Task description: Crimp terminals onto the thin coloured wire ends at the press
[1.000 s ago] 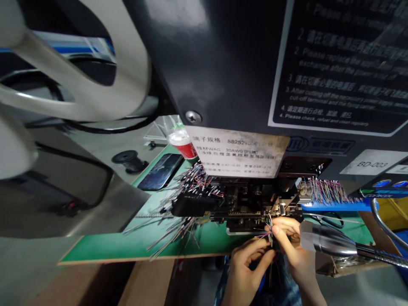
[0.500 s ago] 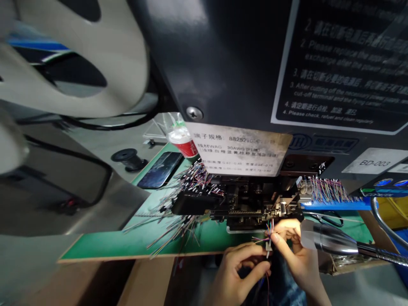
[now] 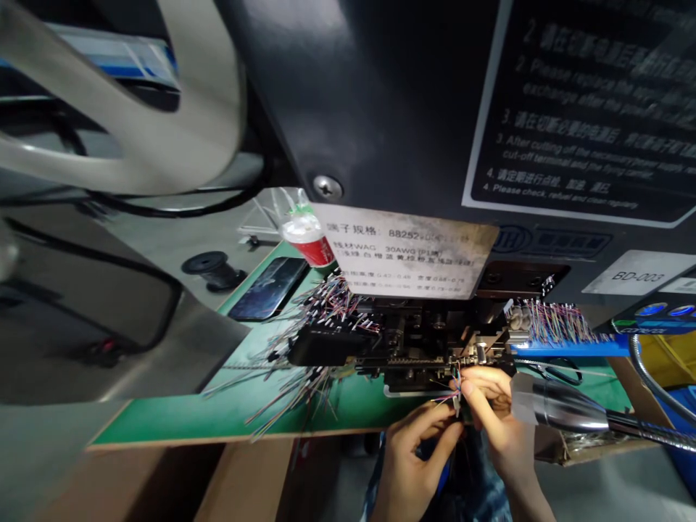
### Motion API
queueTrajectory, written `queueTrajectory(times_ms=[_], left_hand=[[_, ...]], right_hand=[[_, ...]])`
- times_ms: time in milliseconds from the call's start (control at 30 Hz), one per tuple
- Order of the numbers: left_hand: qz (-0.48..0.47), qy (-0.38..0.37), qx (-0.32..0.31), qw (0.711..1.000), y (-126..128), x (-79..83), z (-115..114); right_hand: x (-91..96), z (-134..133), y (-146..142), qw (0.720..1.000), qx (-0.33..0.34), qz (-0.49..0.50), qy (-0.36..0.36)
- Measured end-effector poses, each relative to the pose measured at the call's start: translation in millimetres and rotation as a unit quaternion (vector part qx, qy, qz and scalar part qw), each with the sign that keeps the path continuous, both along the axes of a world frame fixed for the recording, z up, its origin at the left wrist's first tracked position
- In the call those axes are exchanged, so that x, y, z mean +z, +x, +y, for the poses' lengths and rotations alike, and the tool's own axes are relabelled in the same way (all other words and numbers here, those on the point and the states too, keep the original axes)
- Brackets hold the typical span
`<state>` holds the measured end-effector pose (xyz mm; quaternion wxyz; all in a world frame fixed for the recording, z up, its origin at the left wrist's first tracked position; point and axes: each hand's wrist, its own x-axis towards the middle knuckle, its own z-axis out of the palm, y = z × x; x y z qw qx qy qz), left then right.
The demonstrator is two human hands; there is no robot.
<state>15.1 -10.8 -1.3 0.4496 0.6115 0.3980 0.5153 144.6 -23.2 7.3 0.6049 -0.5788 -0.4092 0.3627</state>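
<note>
Wires (image 3: pixel 457 378) | pinched in right fingers (image 3: pixel 479 407) | left fingers (image 3: pixel 428 419) just beside, grip unclear

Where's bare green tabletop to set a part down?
Front-left corner of the green tabletop, left of the fanned multicoloured wires; also a strip between those wires and the left hand. Crowded: under the dark boxy machine, and around the right hand.

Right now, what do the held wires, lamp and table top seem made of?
Wires: likely plastic-coated metal, judging by thin, coloured strands; finish too small to tell. Lamp: probably polished metal, given its bright highlights. Table top: smooth-looking, even green; perhaps rubber or plastic.
</note>
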Motion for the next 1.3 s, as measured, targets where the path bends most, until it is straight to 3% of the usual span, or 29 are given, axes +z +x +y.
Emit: queueTrajectory(times_ms=[433,633,767,1000,1167,1300], left_hand=[[0.002,0.008,0.011,1.000,-3,-2.0,-1],[-0.027,-0.106,-0.105,0.988,-20,-4.5,-4],[-0.009,-0.130,-0.136,0.982,-25,3.5,-2],[-0.019,-0.044,-0.064,0.997,-8,7.6,0],[0.007,0.015,-0.003,1.000,-2,0.9,-3],[0.011,0.031,0.005,0.999,0,-0.7,-3]], right_hand=[[-2.3,-1,-1,1.000,-0.012,-0.013,-0.001],[7.5,-4,8,0.983,0.014,-0.133,0.123],[7.1,-7,9,0.994,0.048,-0.059,0.077],[-0.3,-6,0,0.998,0.019,0.050,0.012],[1.0,-4,-3,0.999,-0.004,0.044,0.006],[2.4,-3,-4,0.999,-0.011,0.047,0.002]])
